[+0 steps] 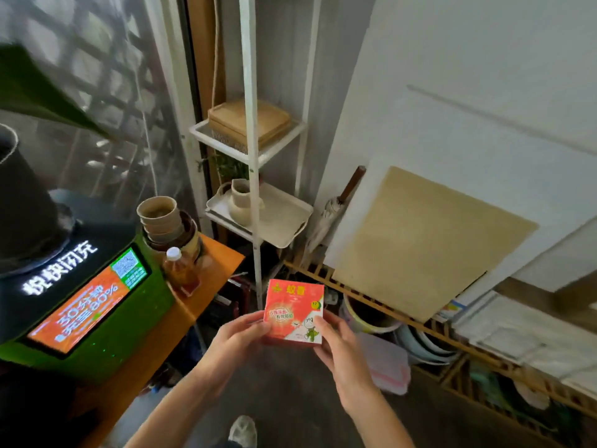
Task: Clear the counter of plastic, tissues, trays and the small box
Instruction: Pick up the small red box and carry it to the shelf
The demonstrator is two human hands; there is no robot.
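A small red and white box (294, 310) with printed characters and a cartoon figure is held up in front of me, above the floor. My left hand (237, 337) grips its lower left edge and my right hand (339, 342) grips its lower right corner. A white tray (284, 221) with a beige jug (240, 202) on it rests on the lower level of a white metal shelf (250, 140) straight ahead. A flat wooden box (248, 122) lies on the upper level.
To the left, an orange counter (181, 321) carries a green machine with a lit screen (87, 305), a bottle of amber liquid (179, 270) and stacked pots (161, 218). A tan board (429, 244) leans on the wall over a low wooden rack (420, 328). My shoe (243, 431) shows below.
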